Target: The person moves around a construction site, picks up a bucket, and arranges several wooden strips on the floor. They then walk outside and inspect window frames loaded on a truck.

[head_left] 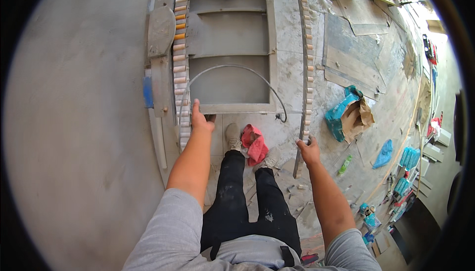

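Note:
A long grey metal frame (235,108) with shallow panels lies ahead of me. Along its left side runs a rail of small pale rollers (180,68), several of them orange. A second, narrow roller rail (308,80) stands apart on the right. My left hand (202,118) is closed at the frame's near left corner, beside the left rail, thumb on top and fingers partly hidden. My right hand (309,151) grips the right rail close to its near end. A thin grey cable (232,65) arches over the frame between my hands.
A red cloth (254,145) lies between my shoes. To the right are a torn teal and brown paper bag (349,115), a green bottle (345,165), a blue plastic bag (383,154) and flat boards (354,48). A plain grey wall (84,122) fills the left. Debris litters the floor.

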The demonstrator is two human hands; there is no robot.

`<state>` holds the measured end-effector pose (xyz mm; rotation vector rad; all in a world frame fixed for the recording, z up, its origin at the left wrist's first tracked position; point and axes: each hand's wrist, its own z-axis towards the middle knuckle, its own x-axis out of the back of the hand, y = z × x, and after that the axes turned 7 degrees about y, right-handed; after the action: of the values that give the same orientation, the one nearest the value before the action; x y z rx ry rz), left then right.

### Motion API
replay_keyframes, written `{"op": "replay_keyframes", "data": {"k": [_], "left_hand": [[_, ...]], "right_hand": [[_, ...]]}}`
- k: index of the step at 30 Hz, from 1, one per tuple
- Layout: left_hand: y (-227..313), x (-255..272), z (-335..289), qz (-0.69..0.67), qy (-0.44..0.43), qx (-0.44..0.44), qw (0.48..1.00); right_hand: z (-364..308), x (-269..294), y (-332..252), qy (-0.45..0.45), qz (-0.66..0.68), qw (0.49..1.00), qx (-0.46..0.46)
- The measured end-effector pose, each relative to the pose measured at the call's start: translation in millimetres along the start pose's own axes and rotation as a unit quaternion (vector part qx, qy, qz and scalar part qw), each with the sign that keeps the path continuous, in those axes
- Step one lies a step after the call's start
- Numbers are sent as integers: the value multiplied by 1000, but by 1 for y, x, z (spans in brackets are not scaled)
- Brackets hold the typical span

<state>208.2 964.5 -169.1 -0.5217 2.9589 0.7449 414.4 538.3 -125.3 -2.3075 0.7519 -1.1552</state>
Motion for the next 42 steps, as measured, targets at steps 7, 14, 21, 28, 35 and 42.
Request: {"op": "replay_keyframes", "data": {"k": [7, 14, 21, 28, 35, 42], "left_hand": [[-21, 34, -18, 56, 87, 35, 994], [-30, 44, -29, -73, 15, -1, 997], [-30, 45, -29, -106, -6, 26, 994], [-35, 58, -28, -73, -29, 39, 996], [-45, 65, -25, -68, -40, -24, 997], [-44, 52, -27, -79, -21, -19, 996]], "right_hand": [[-43, -11, -2, 215, -177, 956, 90], [-60, -67, -63, -70, 275, 951, -125], [5, -126, -82, -88, 550, 775, -299], [-6, -111, -98, -91, 463, 807, -354], [-21, -11, -63, 319, -97, 893, 302], [18, 0, -40, -12, 135, 983, -121]]}}
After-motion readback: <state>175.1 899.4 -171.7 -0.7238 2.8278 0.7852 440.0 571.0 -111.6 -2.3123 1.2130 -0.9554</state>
